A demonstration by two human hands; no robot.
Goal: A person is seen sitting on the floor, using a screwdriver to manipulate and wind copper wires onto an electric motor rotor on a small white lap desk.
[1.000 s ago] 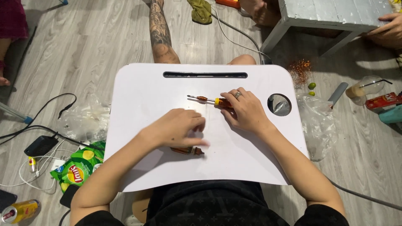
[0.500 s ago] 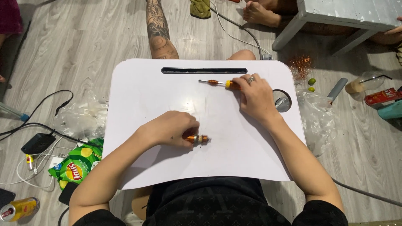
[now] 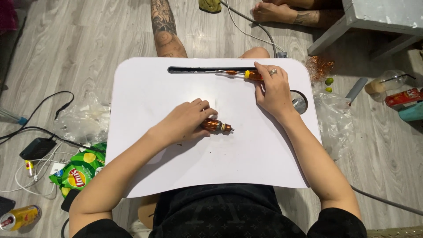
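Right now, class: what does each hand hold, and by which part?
The left hand grips a small copper-wound motor part by its rear end. The right hand rests on a screwdriver at its yellow-orange handle, beside the tray's slot.

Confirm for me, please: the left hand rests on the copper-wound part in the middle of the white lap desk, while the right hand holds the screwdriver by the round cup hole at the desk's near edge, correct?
Not quite. In the head view the right hand holds the screwdriver at the long slot along the far edge of the white lap desk, not the near edge. The left hand does rest on the copper-wound part mid-desk.
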